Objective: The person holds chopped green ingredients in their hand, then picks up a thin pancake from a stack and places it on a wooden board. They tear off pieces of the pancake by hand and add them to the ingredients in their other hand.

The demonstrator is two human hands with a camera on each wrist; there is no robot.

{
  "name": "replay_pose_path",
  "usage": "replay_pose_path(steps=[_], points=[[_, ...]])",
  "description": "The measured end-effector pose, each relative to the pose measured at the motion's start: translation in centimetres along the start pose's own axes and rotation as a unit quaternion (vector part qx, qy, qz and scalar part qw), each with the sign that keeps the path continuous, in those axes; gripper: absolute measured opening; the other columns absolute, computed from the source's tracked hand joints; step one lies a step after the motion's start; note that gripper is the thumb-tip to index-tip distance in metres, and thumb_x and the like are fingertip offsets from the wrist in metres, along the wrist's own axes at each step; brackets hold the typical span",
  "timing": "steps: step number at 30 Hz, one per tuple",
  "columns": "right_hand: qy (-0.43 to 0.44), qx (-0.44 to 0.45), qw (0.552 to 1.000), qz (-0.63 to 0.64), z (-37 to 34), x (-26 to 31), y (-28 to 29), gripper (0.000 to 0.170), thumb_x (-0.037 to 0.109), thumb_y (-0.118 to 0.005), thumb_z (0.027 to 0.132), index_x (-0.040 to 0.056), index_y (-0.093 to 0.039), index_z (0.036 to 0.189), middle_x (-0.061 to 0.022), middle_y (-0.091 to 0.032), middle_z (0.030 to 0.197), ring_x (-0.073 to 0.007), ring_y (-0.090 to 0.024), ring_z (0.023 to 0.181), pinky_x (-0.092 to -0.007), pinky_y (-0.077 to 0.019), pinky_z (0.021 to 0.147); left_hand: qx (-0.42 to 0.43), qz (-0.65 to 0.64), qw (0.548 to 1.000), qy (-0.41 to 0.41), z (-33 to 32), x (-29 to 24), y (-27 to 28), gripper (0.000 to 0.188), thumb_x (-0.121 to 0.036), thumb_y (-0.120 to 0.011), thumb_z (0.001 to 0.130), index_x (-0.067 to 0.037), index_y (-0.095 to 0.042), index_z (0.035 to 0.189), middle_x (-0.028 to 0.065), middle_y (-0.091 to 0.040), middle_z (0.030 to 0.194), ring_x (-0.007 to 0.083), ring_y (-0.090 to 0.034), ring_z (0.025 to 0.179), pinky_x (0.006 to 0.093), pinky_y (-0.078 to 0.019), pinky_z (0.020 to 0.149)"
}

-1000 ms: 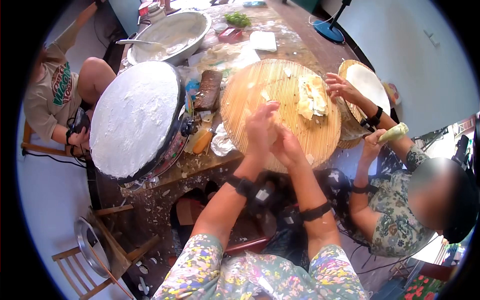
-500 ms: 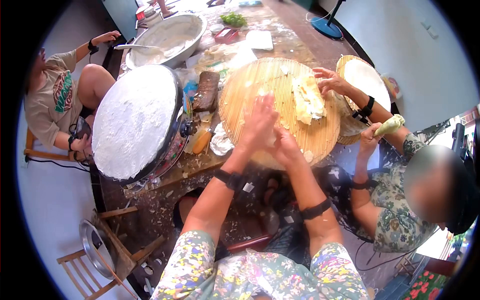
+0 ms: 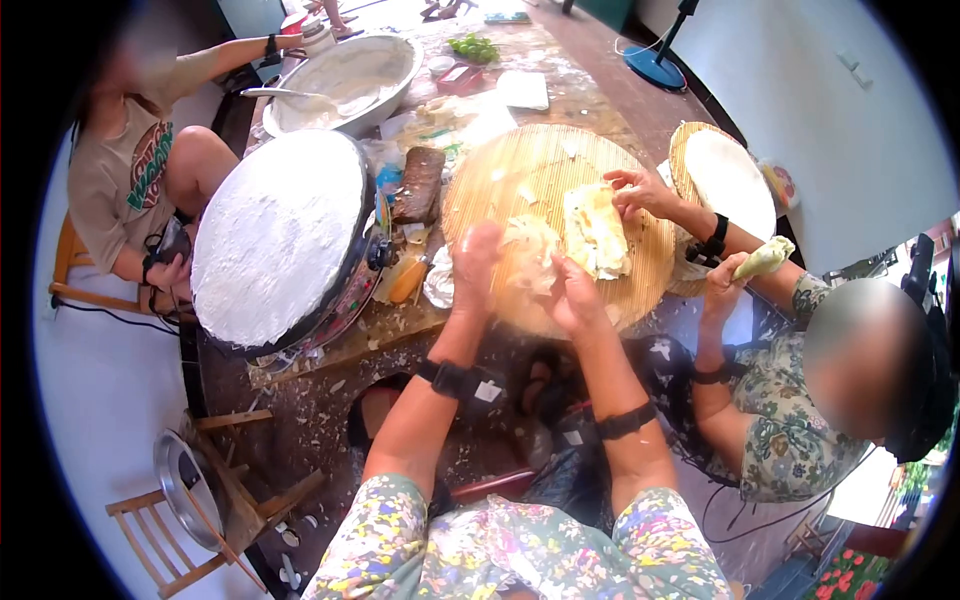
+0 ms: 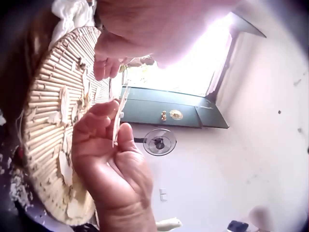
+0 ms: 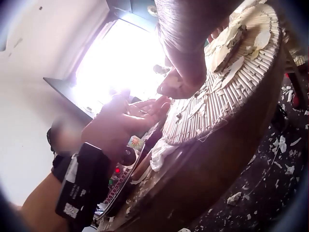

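Note:
Over the near part of a round slatted board (image 3: pixel 650 265), my right hand (image 3: pixel 578 300) pinches a thin pale sheet of crispy flatbread (image 3: pixel 532 248) between thumb and fingers. Edge-on in the left wrist view, the sheet (image 4: pixel 119 118) stands up from the right hand's grip (image 4: pixel 113 164). My left hand (image 3: pixel 478 268) is just left of the sheet, blurred, its fingers loosely extended in the right wrist view. A folded flatbread with pale filling (image 3: pixel 598 230) lies on the board. Another person's hand (image 3: pixel 640 192) touches its right side.
Left stands a round griddle (image 3: pixel 285 240) coated in white batter. Behind are a batter basin (image 3: pixel 395 95) with a ladle (image 3: pixel 285 93), and a brown block (image 3: pixel 420 185). At right, a person holds a pale green wrap (image 3: pixel 765 258) near a stack of flatbreads (image 3: pixel 735 180).
My left hand has moved left, apart from the right hand, and the thin sheet shows between them. The folded flatbread and the other person's hand have shifted left. The person at left has stretched out an arm.

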State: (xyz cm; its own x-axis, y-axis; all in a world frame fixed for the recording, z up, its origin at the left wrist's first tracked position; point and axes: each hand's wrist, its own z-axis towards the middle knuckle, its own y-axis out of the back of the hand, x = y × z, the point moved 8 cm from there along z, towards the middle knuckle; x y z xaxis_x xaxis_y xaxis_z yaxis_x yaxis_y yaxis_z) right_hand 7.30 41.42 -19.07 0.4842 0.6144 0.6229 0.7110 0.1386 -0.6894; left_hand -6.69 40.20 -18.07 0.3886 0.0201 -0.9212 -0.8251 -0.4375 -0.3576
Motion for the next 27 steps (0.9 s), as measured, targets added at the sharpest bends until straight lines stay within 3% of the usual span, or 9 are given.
replay_pose_path(steps=[4, 8, 14, 16, 19, 22, 23, 26, 27], points=[[-0.01, -0.039, 0.998, -0.04, -0.2, -1.4, -0.5, 0.028, 0.023, -0.043, 0.092, 0.0062, -0.051, 0.112, -0.0079, -0.06, 0.1, -0.0178, -0.059, 0.078, -0.0292, -0.0462, 0.065, 0.063, -0.101, 0.986, 0.12, -2.0, 3.1, -0.8, 0.027, -0.021, -0.056, 0.087, -0.002, -0.056, 0.105, 0.0056, -0.064, 0.092, 0.0158, -0.061, 0.085, 0.0283, -0.048, 0.072], [-0.033, -0.02, 0.98, -0.197, 0.2, -2.0, 0.4, 0.021, 0.019, -0.048, 0.089, 0.004, -0.057, 0.102, -0.0078, -0.062, 0.09, -0.014, -0.059, 0.072, -0.0246, -0.0463, 0.058, -0.043, -0.189, 0.972, 0.133, -3.4, 2.3, 1.2, 0.02, -0.011, -0.056, 0.084, -0.003, -0.058, 0.103, 0.0061, -0.064, 0.091, 0.0156, -0.062, 0.082, 0.0296, -0.0507, 0.066], [0.086, -0.075, 0.89, -0.442, 2.7, 4.7, -0.2, 0.023, 0.006, -0.048, 0.082, -0.0017, -0.057, 0.101, -0.0112, -0.063, 0.087, -0.015, -0.061, 0.072, -0.0263, -0.0503, 0.063, -0.093, -0.288, 0.946, 0.115, -3.8, 2.3, 4.5, 0.025, -0.002, -0.047, 0.084, 0.001, -0.053, 0.108, 0.0109, -0.061, 0.102, 0.0244, -0.061, 0.096, 0.0424, -0.0517, 0.083], [0.123, -0.022, 0.834, -0.537, 4.9, 5.4, -1.3, 0.03, 0.003, -0.048, 0.079, 0.0001, -0.056, 0.108, -0.0156, -0.063, 0.092, -0.0211, -0.062, 0.08, -0.0299, -0.0503, 0.071, -0.095, -0.292, 0.943, 0.126, -4.7, 1.6, 4.7, 0.025, -0.001, -0.047, 0.084, 0.001, -0.053, 0.108, 0.0114, -0.061, 0.102, 0.0247, -0.061, 0.095, 0.0421, -0.0521, 0.082], [0.243, 0.021, 0.593, -0.768, 7.2, 5.9, -3.8, 0.037, 0.002, -0.048, 0.077, 0.0028, -0.055, 0.114, -0.0195, -0.058, 0.106, -0.0284, -0.057, 0.098, -0.0343, -0.0465, 0.085, -0.1, -0.267, 0.944, 0.164, -6.0, 2.2, 5.3, 0.025, -0.002, -0.043, 0.085, 0.003, -0.052, 0.108, 0.0131, -0.059, 0.101, 0.0268, -0.06, 0.09, 0.0428, -0.051, 0.079], [0.268, 0.01, 0.536, -0.8, 9.8, 6.1, -4.7, 0.04, 0.002, -0.049, 0.076, 0.004, -0.054, 0.116, -0.0205, -0.05, 0.121, -0.033, -0.047, 0.114, -0.0381, -0.0391, 0.096, -0.102, -0.242, 0.945, 0.196, -8.4, 3.0, 5.8, 0.025, -0.002, -0.042, 0.086, 0.004, -0.052, 0.108, 0.0144, -0.059, 0.101, 0.0274, -0.06, 0.09, 0.0425, -0.051, 0.079], [0.252, -0.008, 0.499, -0.829, 10.8, 6.0, -4.5, 0.04, 0.002, -0.047, 0.077, 0.0046, -0.054, 0.116, -0.0208, -0.044, 0.128, -0.0333, -0.044, 0.117, -0.039, -0.0385, 0.097, -0.091, -0.278, 0.936, 0.199, -9.0, 2.9, 5.5, 0.01, 0.0, -0.048, 0.084, -0.003, -0.053, 0.091, 0.0084, -0.061, 0.09, 0.0227, -0.062, 0.085, 0.0408, -0.0537, 0.077], [0.138, -0.011, 0.496, -0.857, 12.9, 4.6, -3.5, 0.041, 0.003, -0.046, 0.077, 0.0058, -0.053, 0.117, -0.0213, -0.042, 0.13, -0.0341, -0.042, 0.119, -0.0392, -0.0384, 0.097, -0.107, -0.265, 0.936, 0.204, -9.9, 4.9, 6.6, 0.008, 0.002, -0.049, 0.082, -0.005, -0.052, 0.086, 0.0057, -0.059, 0.085, 0.0225, -0.062, 0.085, 0.0471, -0.0534, 0.076], [0.099, -0.005, 0.451, -0.887, 12.9, 3.9, -3.8, 0.036, 0.004, -0.046, 0.077, 0.0053, -0.056, 0.112, -0.0204, -0.047, 0.124, -0.0328, -0.046, 0.115, -0.0393, -0.0393, 0.096, -0.112, -0.265, 0.935, 0.209, -10.1, 5.1, 6.8, 0.008, 0.001, -0.051, 0.082, -0.006, -0.053, 0.085, 0.0045, -0.058, 0.083, 0.0213, -0.061, 0.082, 0.0458, -0.0534, 0.073]])
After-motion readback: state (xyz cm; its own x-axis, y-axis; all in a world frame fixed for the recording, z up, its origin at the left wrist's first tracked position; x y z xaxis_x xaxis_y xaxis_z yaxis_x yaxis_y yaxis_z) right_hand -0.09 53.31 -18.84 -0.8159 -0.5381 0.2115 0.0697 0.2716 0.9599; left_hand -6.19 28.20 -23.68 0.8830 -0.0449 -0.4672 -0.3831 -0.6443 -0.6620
